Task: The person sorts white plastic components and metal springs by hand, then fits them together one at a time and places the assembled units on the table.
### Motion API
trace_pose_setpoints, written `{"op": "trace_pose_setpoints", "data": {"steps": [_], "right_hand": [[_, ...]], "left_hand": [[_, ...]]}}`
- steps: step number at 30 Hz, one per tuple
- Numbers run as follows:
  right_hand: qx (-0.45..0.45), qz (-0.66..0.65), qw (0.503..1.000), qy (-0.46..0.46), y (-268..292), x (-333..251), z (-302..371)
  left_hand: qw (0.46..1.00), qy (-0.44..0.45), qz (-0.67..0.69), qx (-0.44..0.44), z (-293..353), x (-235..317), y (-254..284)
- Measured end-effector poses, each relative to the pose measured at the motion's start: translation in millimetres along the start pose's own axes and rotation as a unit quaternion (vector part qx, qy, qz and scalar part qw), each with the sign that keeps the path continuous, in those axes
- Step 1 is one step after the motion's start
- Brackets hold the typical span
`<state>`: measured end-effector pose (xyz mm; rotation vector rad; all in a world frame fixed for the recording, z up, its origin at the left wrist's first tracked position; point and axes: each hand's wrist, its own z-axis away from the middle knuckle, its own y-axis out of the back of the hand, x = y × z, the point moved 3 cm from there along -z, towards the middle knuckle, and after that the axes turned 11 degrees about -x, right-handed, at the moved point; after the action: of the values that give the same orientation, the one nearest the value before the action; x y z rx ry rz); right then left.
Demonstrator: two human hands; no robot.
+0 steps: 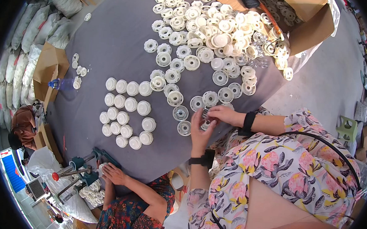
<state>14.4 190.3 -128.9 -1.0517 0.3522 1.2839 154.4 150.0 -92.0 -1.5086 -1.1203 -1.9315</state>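
At the table's near edge my two hands come close together over a white plastic ring and a coiled metal spring. My left hand curls round the ring, with its thumb on one side and fingers on the other. Fingertips of my right hand pinch at the spring, partly hiding it. Just left of my hands lie round white slotted rings, some with a spring seated in them. More rings lie singly and overlapping beyond my fingers.
A large heap of white rings spreads at the far side beside an open cardboard box. Capped white round pieces stand in rows left of centre. At lower left a co-worker's hand is at a hand press.
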Motion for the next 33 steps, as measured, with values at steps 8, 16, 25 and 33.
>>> {"op": "trace_pose_setpoints", "data": {"steps": [8,16,25,33], "right_hand": [[0.055,-0.067,0.996,-0.012,12,-14,2],[0.335,0.181,0.914,0.141,139,-46,58],[0.470,0.524,0.699,0.127,207,-68,90],[0.333,0.659,0.663,0.124,206,-101,60]], "left_hand": [[0.987,0.103,-0.115,0.040,-37,-24,16],[0.950,0.047,-0.307,-0.017,-72,-2,-8],[0.966,-0.041,-0.254,-0.005,-100,23,-46],[0.939,-0.053,-0.330,-0.084,-101,44,-95]]}}
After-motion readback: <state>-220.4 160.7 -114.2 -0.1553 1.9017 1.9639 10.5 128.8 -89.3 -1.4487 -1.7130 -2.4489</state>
